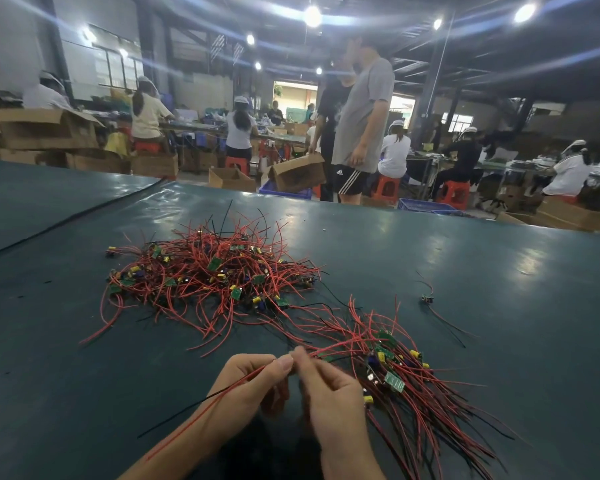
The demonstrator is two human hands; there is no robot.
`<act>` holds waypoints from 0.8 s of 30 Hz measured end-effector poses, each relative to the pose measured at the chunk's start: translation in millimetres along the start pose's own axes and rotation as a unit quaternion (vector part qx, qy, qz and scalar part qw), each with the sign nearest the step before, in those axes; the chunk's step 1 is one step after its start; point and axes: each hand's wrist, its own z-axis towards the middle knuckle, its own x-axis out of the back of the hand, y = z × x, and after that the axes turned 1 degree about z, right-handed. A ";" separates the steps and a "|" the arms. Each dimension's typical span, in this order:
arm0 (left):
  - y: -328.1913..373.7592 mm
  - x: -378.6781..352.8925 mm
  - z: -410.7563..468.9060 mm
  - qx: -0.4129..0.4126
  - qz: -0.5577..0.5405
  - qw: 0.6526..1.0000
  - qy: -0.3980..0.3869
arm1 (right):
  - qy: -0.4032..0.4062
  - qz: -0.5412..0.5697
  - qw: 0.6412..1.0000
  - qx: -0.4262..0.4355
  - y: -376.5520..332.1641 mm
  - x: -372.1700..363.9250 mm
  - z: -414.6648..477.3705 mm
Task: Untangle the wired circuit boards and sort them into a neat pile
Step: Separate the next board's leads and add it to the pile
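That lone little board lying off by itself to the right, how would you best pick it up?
Probably pinch the stray board itself, from above: it sits alone on the mat with nothing crowding it, and its thin wires trail nearer, free to follow.

Table covering (499, 271): uniform dark teal-green, glossy, no pattern. Tangled heap (208, 271): predominantly red wires with a few black strands, among them small green boards bearing yellow and dark blue components. Right-hand pile (426, 403): same scheme; green board (394, 381) shows fine pale markings, yellow component (415, 353) alongside. Wire pair (219, 398) at lower left: one red, one black. Stray board (428, 299): dark, with red and black leads. Beyond the table: red stools (454, 194), blue crates (416, 205), brown cardboard boxes (49, 129); a plain grey shirt (364, 109) and black shorts (352, 181) with white side stripes.
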 end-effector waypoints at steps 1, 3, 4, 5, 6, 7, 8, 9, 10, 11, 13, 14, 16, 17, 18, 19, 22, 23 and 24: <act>0.4 -0.1 -0.3 -0.002 -0.002 1.000 -0.005 | -0.016 -0.010 1.000 0.000 1.7 -4.6 -2.6; 1.6 0.1 -0.4 0.001 0.001 1.000 -0.009 | 0.003 -0.030 1.000 0.004 3.2 -7.2 -2.9; 2.1 -0.2 -0.2 0.006 0.003 1.000 -0.011 | 0.022 -0.032 0.999 0.006 2.5 -6.4 -1.6; 2.5 -0.9 -0.2 0.012 0.003 1.000 -0.014 | 0.042 -0.024 0.999 0.008 0.5 -4.3 0.0; 2.9 -1.6 -0.1 0.016 0.000 1.000 -0.015 | 0.062 -0.007 0.998 0.011 -2.6 -1.0 1.7; 3.7 -1.8 -0.2 0.017 -0.008 1.000 -0.012 | 0.083 0.014 0.996 0.013 -6.4 3.5 3.8; 4.7 -1.2 -0.2 0.015 -0.018 1.000 -0.006 | 0.107 0.035 0.994 0.011 -10.5 8.9 6.7; 5.6 0.4 -0.3 0.014 -0.027 1.000 0.000 | 0.132 0.057 0.990 0.007 -14.7 15.7 9.9; 6.2 2.5 -0.2 0.014 -0.033 0.999 0.003 | 0.154 0.081 0.985 0.005 -18.2 22.4 13.0; 6.3 4.3 0.1 0.016 -0.037 0.999 0.002 | 0.170 0.107 0.980 0.007 -21.6 29.6 15.6; 4.1 5.9 1.2 0.028 -0.047 0.999 0.004 | 0.187 0.150 0.971 0.014 -25.1 39.7 18.5; 2.0 5.9 2.3 0.035 -0.054 0.998 0.009 | 0.186 0.156 0.970 0.020 -25.5 41.3 18.7; -1.7 6.1 5.5 0.045 -0.071 0.996 0.020 | 0.167 0.134 0.976 0.028 -23.3 38.8 17.2; -3.0 6.9 6.9 0.049 -0.078 0.995 0.023 | 0.150 0.113 0.982 0.025 -20.7 34.8 15.9; -3.8 7.7 7.7 0.053 -0.085 0.995 0.023 | 0.126 0.086 0.988 0.015 -17.4 29.4 13.4; -3.2 8.8 7.6 0.058 -0.092 0.994 0.018 | 0.097 0.057 0.994 0.002 -13.9 23.4 9.7; -1.9 10.6 4.2 0.094 -0.091 0.991 -0.024 | -0.012 -0.015 1.000 -0.006 -5.8 6.2 -1.2; -2.0 10.5 2.7 0.114 -0.094 0.988 -0.048 | -0.056 -0.022 0.998 -0.002 -4.5 0.9 -4.5; -1.2 9.9 1.4 0.131 -0.095 0.984 -0.069 | -0.095 -0.025 0.995 -0.001 -3.6 -3.2 -7.4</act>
